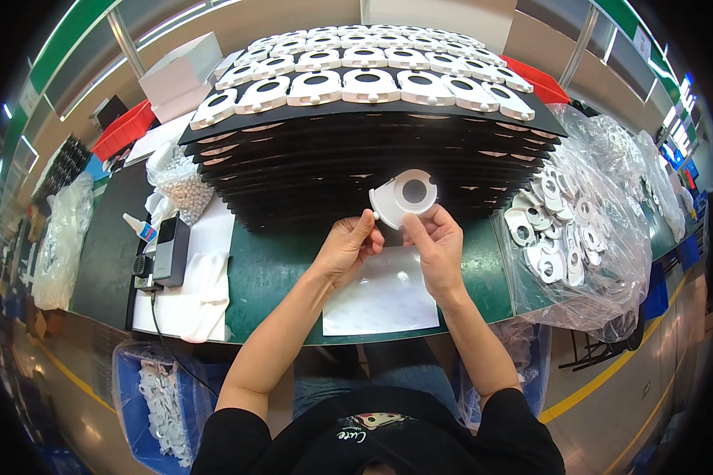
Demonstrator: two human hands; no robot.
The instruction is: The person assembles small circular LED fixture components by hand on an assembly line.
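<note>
Above the green tabletop, my right hand [436, 241] holds a white plastic part [388, 203] by its lower right edge, thumb on top. The part is flat, with a round opening that looks grey and a small notch in its far rim. My left hand [348, 244] is closed at the part's lower left end, thumb and finger at a small white ball [375, 215] there. Whether the ball is fixed to the part I cannot tell. Beneath both hands lies a shiny white sheet [382, 297].
A tall stack of black trays [356, 154] stands just beyond my hands, its top covered with similar parts. At right, loose white parts [558, 226] lie on clear plastic. A bag of white balls [184, 186], a glue bottle [140, 227] and a grey device [171, 251] are at left.
</note>
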